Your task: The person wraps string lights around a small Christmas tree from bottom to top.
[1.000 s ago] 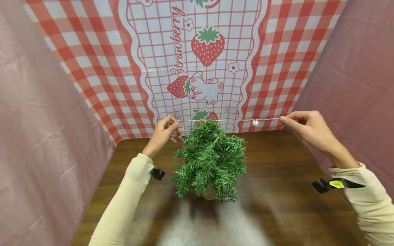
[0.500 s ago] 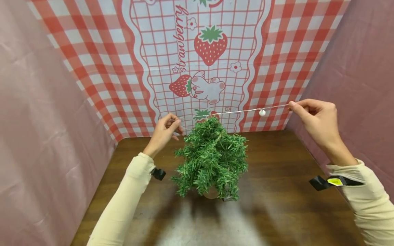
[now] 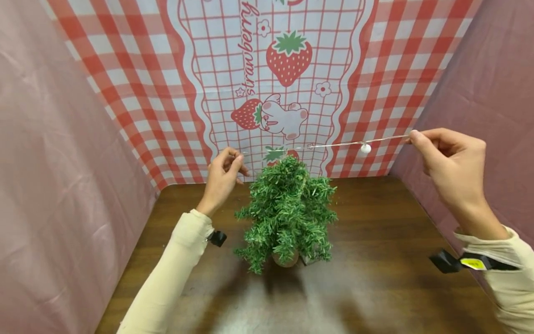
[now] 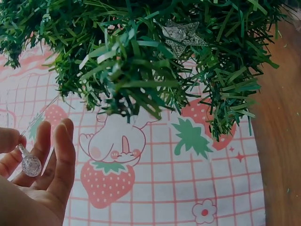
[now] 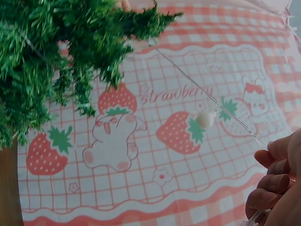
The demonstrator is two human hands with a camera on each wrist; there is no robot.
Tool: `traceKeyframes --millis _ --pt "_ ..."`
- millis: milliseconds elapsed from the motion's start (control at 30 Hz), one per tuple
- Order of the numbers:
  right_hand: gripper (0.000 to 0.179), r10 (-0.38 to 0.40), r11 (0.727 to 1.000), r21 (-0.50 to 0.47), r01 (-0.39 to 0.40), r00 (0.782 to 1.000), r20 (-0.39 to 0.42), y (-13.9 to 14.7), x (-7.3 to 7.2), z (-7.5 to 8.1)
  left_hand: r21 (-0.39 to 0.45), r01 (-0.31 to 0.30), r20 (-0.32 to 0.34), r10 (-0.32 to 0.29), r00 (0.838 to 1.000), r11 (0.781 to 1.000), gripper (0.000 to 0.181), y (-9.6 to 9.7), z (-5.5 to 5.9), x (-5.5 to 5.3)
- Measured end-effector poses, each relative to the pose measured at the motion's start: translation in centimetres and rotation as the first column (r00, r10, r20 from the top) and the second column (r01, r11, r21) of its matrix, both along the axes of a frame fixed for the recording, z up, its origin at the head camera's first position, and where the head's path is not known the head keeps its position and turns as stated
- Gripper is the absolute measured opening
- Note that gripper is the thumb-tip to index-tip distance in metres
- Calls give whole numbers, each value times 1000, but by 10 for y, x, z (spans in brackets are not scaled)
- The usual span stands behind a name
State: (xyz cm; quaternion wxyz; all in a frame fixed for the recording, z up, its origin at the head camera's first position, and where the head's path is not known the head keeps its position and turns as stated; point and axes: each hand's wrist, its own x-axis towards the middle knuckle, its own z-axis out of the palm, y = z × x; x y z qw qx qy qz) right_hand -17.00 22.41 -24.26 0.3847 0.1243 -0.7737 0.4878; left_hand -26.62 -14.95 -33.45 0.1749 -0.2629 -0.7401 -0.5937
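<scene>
A small artificial Christmas tree [image 3: 288,208] stands on the table between both hands. Behind its top stretches a thin, clear string of lights [image 3: 340,144] with a round white bulb [image 3: 365,148] near its right end. My left hand [image 3: 225,174] pinches the string to the left of the treetop. In the left wrist view a clear textured bulb [image 4: 31,165] hangs just under those fingertips. To the right and higher up, my right hand [image 3: 456,169] pinches the string between thumb and forefinger, its other fingers curled. A clear star-shaped piece [image 4: 182,38] shows among the branches.
The brown wooden table [image 3: 375,241] lies under the tree. Behind rises a red-and-white strawberry-print cloth [image 3: 288,60]. Pink cloth walls [image 3: 71,153] close in both sides.
My right hand has moved up and to the right, drawing the string higher and slanting it. My left hand has risen slightly. The tree's lower branches have shifted a little.
</scene>
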Motion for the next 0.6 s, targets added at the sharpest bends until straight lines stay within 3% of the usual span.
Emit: traceKeyframes --millis 100,167,233,367,467,600 --pt "21 46 997 -55 -47 998 -31 -1 6 2 -16 -52 -27 52 998 999 13 3 2 3" --pt "20 112 985 -121 -119 992 -64 -2 9 3 -29 -84 -56 82 995 996 13 5 3 5" --pt "20 196 959 -189 -213 975 -107 -2 12 3 -50 -117 -102 112 988 992 14 6 3 8" --pt "18 340 880 -280 -384 920 -193 -3 18 3 -81 -173 -193 155 969 982 20 9 3 13" --pt "15 394 852 -273 -447 891 -226 -4 23 3 -83 -211 -227 188 956 974 25 10 2 15" --pt "11 451 827 -255 -501 862 -232 -5 32 2 -67 -232 -225 212 951 970 29 11 -1 17"
